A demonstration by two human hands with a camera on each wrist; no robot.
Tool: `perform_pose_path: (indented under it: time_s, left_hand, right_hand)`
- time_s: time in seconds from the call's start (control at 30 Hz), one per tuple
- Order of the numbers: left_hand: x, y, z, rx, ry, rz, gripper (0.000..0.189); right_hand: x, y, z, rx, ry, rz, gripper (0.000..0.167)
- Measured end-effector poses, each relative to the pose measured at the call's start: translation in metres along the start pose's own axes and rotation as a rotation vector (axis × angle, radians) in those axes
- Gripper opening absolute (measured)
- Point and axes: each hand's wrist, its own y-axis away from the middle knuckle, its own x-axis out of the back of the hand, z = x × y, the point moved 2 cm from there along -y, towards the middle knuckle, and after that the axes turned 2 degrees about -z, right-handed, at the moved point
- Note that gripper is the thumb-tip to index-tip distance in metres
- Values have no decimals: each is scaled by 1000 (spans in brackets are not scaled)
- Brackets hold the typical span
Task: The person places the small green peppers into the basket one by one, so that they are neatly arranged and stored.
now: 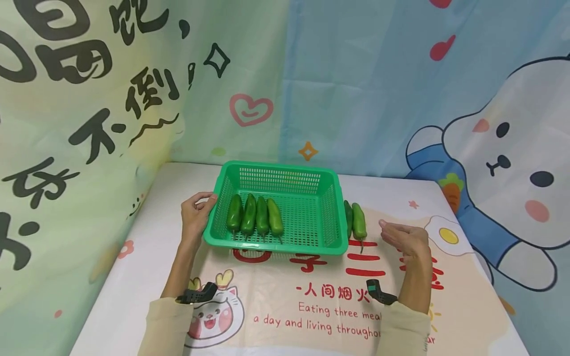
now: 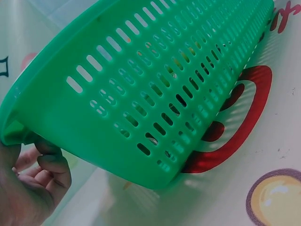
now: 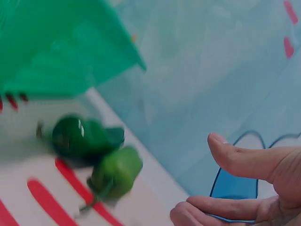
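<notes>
A green plastic basket with slotted walls holds several green peppers, lined up side by side in its left half. My left hand grips the basket's left rim; in the left wrist view its curled fingers are under the lip. Beyond the right wall, a lighter green pepper lies on the table beside a darker pepper, which the basket partly hides. To the right of this pair, my right hand is held with nothing in it, thumb apart from the fingers.
The printed tablecloth carries red characters, English words and a cartoon cat. Behind the table hangs a blue-green curtain with a large white cartoon animal at the right. Black wrist cameras sit at both cuffs.
</notes>
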Motion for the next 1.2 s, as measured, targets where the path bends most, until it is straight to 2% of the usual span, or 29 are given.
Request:
perform_pose_path:
  time_s: [0.17,0.27,0.4,0.47,0.7,0.9,1.07,1.2]
  left_hand:
    - [0,0,-2,1,-7,9,33]
    - [1,1,-3,5,-15,7,34]
    - [1,2,-3,9,-17,6,36]
    - [1,2,-3,9,-16,7,36]
    - [0,1,-1,-8,3,15,35]
    - [0,2,-2,-7,-4,12,34]
    - [1,2,-3,-14,-1,20,33]
    - [1,2,-3,-16,-3,11,35]
  right_hand:
    - [13,-23,17,-43,62,0,90]
    - [15,-33,22,-51,112,-42,94]
    - [9,-44,22,-13,107,-133,93]
    - [3,-46,19,-5,117,-143,92]
    - [-25,-47,8,61,219,-48,73]
    - [-45,-40,4,114,221,66,59]
    - [-54,-39,3,203,242,144,52]
    - [-55,-40,4,183,237,152,52]
